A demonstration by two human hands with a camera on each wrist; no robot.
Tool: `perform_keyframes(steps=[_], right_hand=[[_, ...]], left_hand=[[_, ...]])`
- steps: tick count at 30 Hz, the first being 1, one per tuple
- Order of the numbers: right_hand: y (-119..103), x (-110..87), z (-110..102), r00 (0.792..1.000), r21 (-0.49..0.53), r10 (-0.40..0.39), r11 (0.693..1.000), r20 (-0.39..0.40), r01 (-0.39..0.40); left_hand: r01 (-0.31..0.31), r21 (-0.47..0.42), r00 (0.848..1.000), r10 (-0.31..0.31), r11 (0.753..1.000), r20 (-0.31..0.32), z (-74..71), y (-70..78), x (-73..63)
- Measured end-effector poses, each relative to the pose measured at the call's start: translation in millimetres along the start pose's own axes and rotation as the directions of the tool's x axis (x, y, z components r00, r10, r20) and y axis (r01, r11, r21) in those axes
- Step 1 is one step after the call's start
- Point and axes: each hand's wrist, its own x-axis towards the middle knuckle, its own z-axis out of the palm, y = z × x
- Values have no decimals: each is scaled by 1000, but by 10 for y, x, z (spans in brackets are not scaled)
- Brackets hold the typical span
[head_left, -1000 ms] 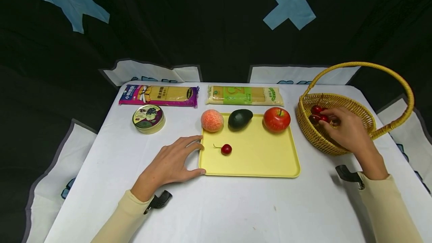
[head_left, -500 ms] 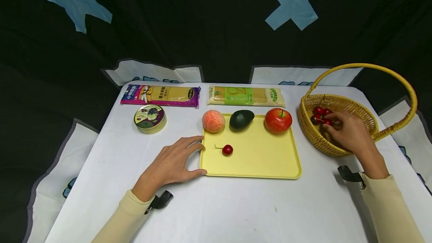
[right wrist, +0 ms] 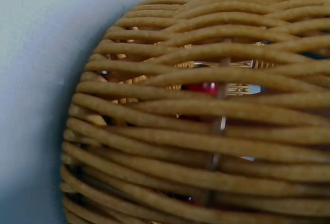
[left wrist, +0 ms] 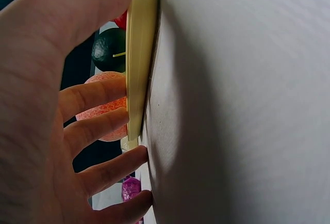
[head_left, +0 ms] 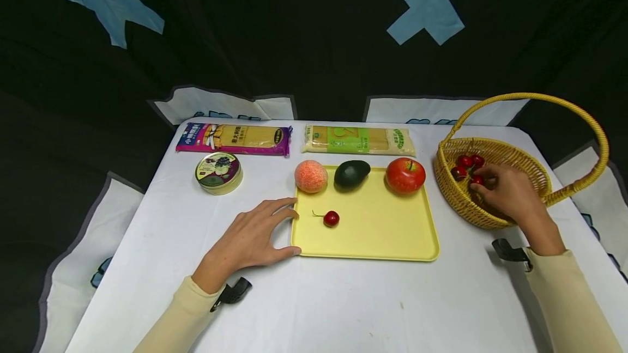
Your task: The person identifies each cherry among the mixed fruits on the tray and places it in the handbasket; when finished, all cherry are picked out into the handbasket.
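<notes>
My right hand [head_left: 512, 192] reaches into the yellow wicker basket [head_left: 447, 192] at the right, with thumb and fingertips pinching a red cherry [head_left: 477, 180]. Several other cherries [head_left: 464, 161] lie just beyond the fingertips. In the right wrist view the basket's woven wall [right wrist: 154, 146] hides the hand, and red fruit shows through the gaps. My left hand [head_left: 250, 238] lies at the left edge of the yellow tray [head_left: 382, 233], its fingers spread and relaxed. In the left wrist view the thumb and two fingertips meet the tray's rim [left wrist: 142, 53]. One stemmed cherry [head_left: 331, 219] rests on the tray.
Along the tray's far side sit a peach [head_left: 311, 176], an avocado [head_left: 351, 174] and an apple [head_left: 405, 175]. Behind are a purple noodle pack [head_left: 233, 139] and a green-labelled noodle pack [head_left: 358, 140]. A round tin [head_left: 218, 173] stands at the left. The basket's tall handle [head_left: 535, 97] arches overhead.
My right hand has drawn slightly toward the basket's near side with the pinched cherry, which now sits a little apart from the others. The left hand has stayed at the tray's edge.
</notes>
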Motion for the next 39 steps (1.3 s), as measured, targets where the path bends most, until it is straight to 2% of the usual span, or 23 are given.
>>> perform_keyframes(steps=[11, 14, 18, 23, 29, 34, 39], right_hand=[[-5, -9, -6, 998, -12, 37, 999, 42, -37], [-43, -13, -22, 999, -27, 48, 998, 24, -48], [-164, -15, -76, 998, -18, 47, 999, -39, -48], [-447, -3, -170, 992, -12, -5, 1000, -128, 3], [-818, -3, -244, 976, -11, -96, 995, -195, 96], [-1080, 3, -189, 950, 4, -196, 979, -241, 203], [-1351, 12, -98, 940, 21, -246, 966, -235, 258]], left_hand=[[-7, -5, 1000, 7, 1000, -7, 14, 1, -6], [-8, -3, 1000, 8, 1000, -6, 15, 3, -8], [-5, -4, 1000, 5, 1000, -3, 15, 3, -12], [-1, -6, 1000, 1, 1000, 3, 12, 2, -13], [1, -1, 1000, -1, 1000, -1, 5, 3, 0], [1, -3, 1000, -1, 1000, -4, 4, 2, 5], [-1, 0, 1000, 1, 1000, -5, 1, 1, 1]])
